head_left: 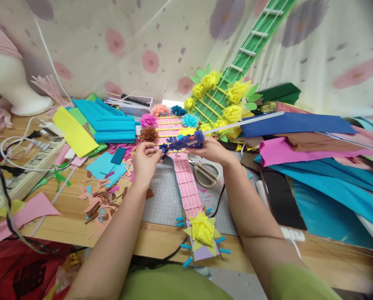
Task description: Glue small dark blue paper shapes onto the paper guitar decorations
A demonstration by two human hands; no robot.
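My left hand [147, 158] pinches a small dark blue paper flower [164, 148] at the left edge of a pink paper guitar [186, 179]. In my right hand [210, 149] is a dark blue glue gun [189, 141], its nozzle pointing left at the flower and a long white glue stick [245, 123] sticking out behind. Pink, orange, teal, brown and light blue paper flowers ring the guitar's body. Its neck runs toward me and ends in a yellow flower [202, 229] with blue pegs. Scissors [205, 173] lie right of the neck.
A green paper guitar [247, 52] with yellow flowers leans at the back. Crepe paper [299, 125] and a phone [283, 198] lie right. Left are blue paper [114, 125], scraps [103, 204], a power strip [27, 171] with cables, and a white mannequin head [11, 83].
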